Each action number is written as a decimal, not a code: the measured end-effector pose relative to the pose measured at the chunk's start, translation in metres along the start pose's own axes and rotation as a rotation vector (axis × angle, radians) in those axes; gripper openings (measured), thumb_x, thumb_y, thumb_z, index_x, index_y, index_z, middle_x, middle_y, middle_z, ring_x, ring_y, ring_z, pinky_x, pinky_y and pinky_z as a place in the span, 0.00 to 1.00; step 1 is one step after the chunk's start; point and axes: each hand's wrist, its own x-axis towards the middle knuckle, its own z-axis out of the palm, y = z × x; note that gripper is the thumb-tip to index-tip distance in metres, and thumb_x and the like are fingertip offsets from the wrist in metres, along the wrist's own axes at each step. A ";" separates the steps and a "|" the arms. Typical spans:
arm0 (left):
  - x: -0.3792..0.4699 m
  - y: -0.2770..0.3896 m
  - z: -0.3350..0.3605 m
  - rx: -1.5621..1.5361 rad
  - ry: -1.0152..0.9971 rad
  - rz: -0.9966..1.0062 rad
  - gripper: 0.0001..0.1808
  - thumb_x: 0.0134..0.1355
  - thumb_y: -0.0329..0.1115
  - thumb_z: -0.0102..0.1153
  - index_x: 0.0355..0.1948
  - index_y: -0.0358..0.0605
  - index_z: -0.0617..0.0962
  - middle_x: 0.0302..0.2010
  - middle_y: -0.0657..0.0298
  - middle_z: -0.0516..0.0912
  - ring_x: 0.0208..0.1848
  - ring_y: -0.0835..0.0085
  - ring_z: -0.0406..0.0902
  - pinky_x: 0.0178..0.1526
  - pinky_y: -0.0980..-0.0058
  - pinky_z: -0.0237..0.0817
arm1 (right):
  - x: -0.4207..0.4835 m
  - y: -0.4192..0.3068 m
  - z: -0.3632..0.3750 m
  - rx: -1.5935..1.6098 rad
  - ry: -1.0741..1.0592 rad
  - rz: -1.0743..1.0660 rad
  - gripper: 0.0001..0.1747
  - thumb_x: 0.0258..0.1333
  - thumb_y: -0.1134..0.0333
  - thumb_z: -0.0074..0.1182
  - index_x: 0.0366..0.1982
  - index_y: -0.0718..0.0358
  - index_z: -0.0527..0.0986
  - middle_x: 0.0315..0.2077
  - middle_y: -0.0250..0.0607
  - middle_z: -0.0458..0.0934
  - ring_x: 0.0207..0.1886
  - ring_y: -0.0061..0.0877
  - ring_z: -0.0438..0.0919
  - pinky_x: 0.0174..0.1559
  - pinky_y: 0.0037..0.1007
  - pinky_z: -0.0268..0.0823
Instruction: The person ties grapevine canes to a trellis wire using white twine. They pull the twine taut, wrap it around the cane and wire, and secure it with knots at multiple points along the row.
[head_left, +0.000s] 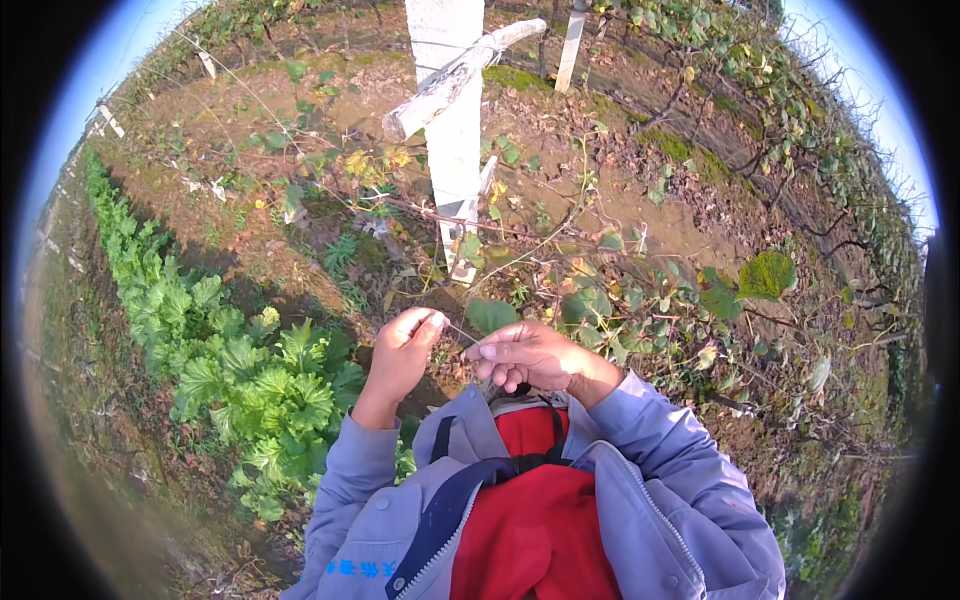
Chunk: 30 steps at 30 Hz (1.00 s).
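A thin pale strand (463, 332), string or wire, is stretched between my two hands in front of my chest. My left hand (405, 349) pinches one end between thumb and forefinger. The other part runs into my right hand (536, 356), whose thumb and fingers are closed on it. Just beyond my hands are a green vine leaf (490, 315) and a long thin vine shoot (544, 238). A white post (456, 165) stands ahead, with a short wooden log (461, 82) tied across it at a slant.
Leafy green vegetables (259, 382) grow in a row at my left. Vine stems and leaves (607, 307) tangle low at the right. A trellis wire (247, 90) runs off to the far left. Another post (571, 49) and more vines (720, 82) stand behind.
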 end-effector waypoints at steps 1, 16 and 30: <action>0.003 -0.004 0.004 -0.049 0.039 -0.015 0.12 0.75 0.37 0.59 0.43 0.38 0.85 0.29 0.74 0.78 0.31 0.87 0.68 0.34 0.81 0.59 | 0.000 0.000 -0.002 0.006 0.008 0.011 0.18 0.73 0.63 0.60 0.57 0.67 0.80 0.39 0.39 0.88 0.33 0.18 0.85 0.34 0.20 0.79; 0.015 -0.028 0.021 -0.185 0.172 -0.020 0.11 0.76 0.38 0.59 0.42 0.41 0.84 0.20 0.81 0.68 0.20 0.92 0.57 0.22 0.82 0.44 | -0.004 0.002 -0.018 0.088 -0.154 0.095 0.19 0.71 0.72 0.57 0.60 0.68 0.77 0.40 0.46 0.89 0.35 0.24 0.90 0.41 0.24 0.85; -0.016 -0.060 0.050 0.036 0.058 0.043 0.12 0.75 0.36 0.59 0.47 0.37 0.85 0.33 0.65 0.85 0.36 0.82 0.77 0.41 0.76 0.71 | 0.009 -0.001 -0.013 0.180 -0.066 -0.146 0.31 0.68 0.73 0.62 0.71 0.58 0.70 0.51 0.47 0.87 0.30 0.18 0.85 0.32 0.23 0.81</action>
